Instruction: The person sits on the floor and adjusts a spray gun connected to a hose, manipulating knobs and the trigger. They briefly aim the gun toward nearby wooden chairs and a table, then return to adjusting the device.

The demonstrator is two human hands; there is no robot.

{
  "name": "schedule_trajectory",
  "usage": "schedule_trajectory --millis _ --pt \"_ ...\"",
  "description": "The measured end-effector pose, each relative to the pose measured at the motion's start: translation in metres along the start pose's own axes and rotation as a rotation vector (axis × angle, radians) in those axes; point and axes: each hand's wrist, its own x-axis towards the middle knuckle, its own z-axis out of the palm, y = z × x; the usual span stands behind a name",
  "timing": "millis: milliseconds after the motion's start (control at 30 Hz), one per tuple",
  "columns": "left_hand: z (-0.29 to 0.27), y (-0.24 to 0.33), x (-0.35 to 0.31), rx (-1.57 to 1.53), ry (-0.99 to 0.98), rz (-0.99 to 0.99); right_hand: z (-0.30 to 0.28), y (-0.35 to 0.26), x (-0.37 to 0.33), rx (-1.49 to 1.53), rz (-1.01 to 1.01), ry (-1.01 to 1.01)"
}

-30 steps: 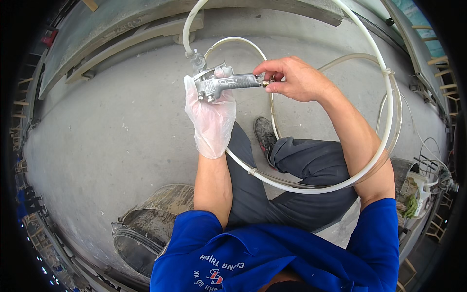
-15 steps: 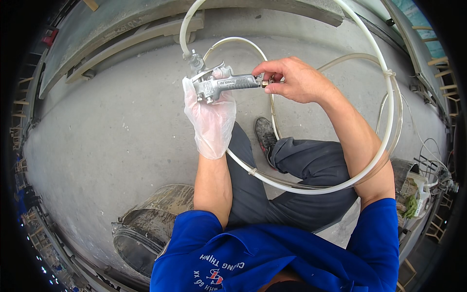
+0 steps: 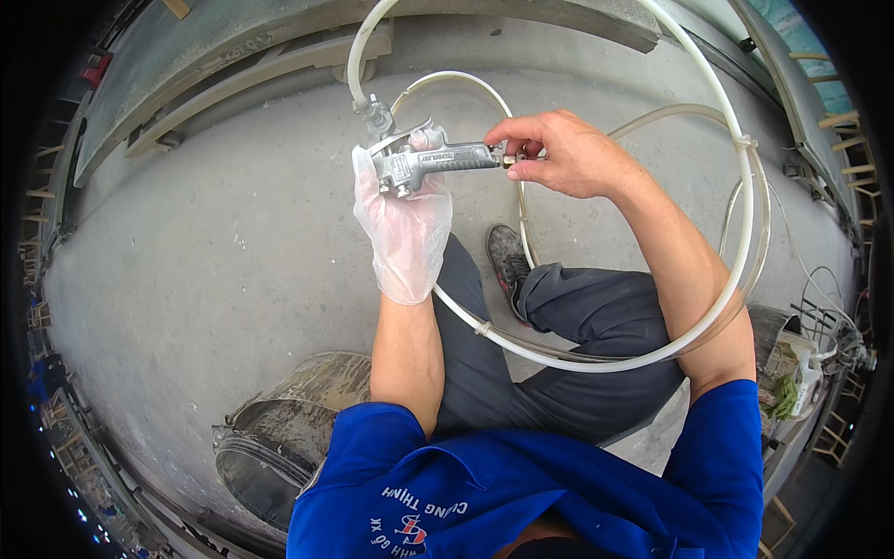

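A silver spray gun (image 3: 447,160) lies sideways in my left hand (image 3: 406,228), which wears a thin clear plastic glove and is closed around the gun's body. The trigger side faces up and away. My bare right hand (image 3: 570,154) pinches the brass-coloured fitting (image 3: 508,160) at the end of the gun's handle between thumb and fingers. A thick white hose (image 3: 358,65) joins the gun's far-left end and loops out to the right, over my right arm and across my lap. A thinner clear hose (image 3: 759,244) runs tied along it.
On the floor at lower left lies a dirty, crusted drum (image 3: 307,401). Another stained container (image 3: 773,335) with a white jug (image 3: 806,377) and tangled thin tubes stands at the right. A long grey metal beam (image 3: 270,79) spans the far side. My shoe (image 3: 507,265) rests on the concrete floor.
Almost nothing differs. The spray gun and both hands have shifted very slightly; the grips are the same.
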Motion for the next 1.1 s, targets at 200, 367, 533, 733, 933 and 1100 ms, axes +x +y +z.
schedule_trajectory --millis 200,367,533,733,933,1100 --pt "0.0001 0.0 -0.0006 -0.031 -0.002 -0.008 0.0014 0.0002 0.0005 -0.009 0.0 0.001" --pt "0.0022 -0.0007 0.0001 -0.032 -0.013 -0.014 0.0013 -0.0004 0.0 -0.013 0.013 -0.007" --pt "0.0035 0.0 -0.0006 -0.047 0.006 -0.029 -0.0018 -0.0035 -0.0004 0.01 0.047 -0.036" --pt "0.0019 -0.0002 0.0 -0.049 0.042 -0.034 -0.0011 -0.0036 -0.0004 0.004 0.068 -0.052" --pt "-0.0001 0.0004 0.0016 -0.055 0.062 -0.041 0.0019 -0.0007 0.0 -0.013 0.024 -0.036" --pt "-0.001 -0.0002 0.0022 -0.043 0.134 -0.004 -0.0002 -0.0033 -0.0002 -0.005 0.054 -0.055"
